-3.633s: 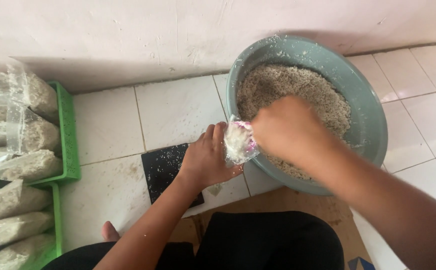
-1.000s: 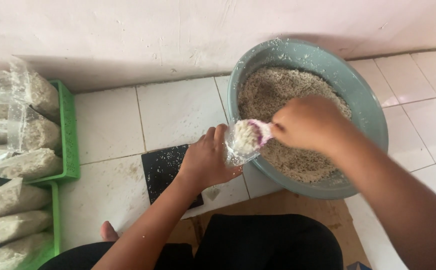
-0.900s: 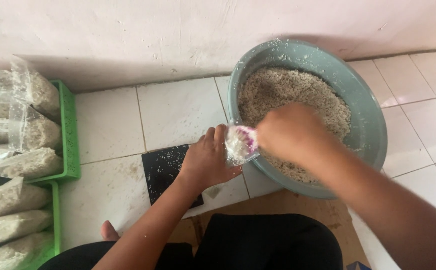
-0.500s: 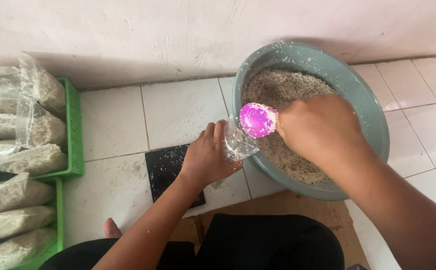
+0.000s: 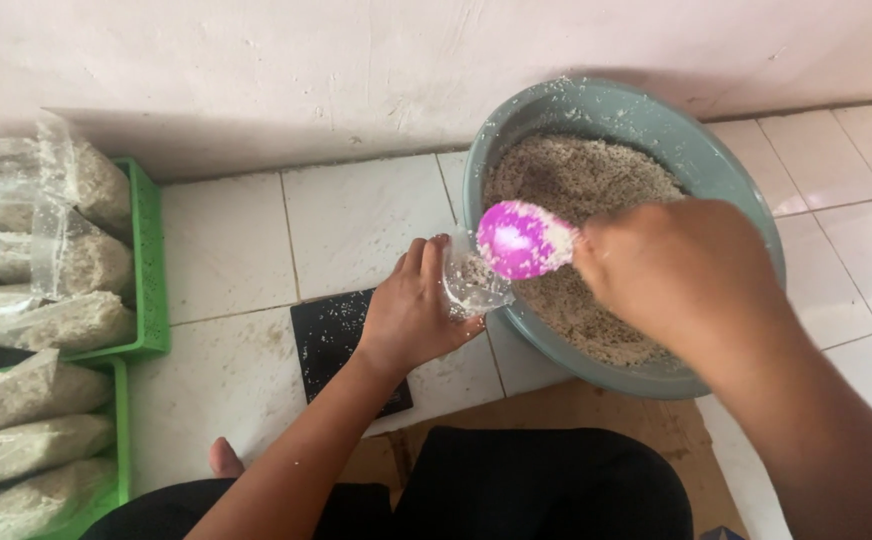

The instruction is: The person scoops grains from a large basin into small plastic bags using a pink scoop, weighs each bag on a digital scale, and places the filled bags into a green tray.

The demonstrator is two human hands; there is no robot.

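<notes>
Head view: a white tiled floor [image 5: 226, 250] carried everything. A grey-green basin [image 5: 726, 170] full of pale grain [image 5: 576, 180] sat against the wall, while green crates [image 5: 151, 260] at the left held filled clear bags [image 5: 66, 320]. A black flat scale [image 5: 331, 335] (dusted with grains) lay on the tiles. The left hand [image 5: 411, 310] gripped a small clear bag [image 5: 471, 285] at the basin's rim; the right hand [image 5: 681, 265] was closed around a pink scoop [image 5: 518, 240], turned over just above the bag's mouth.
</notes>
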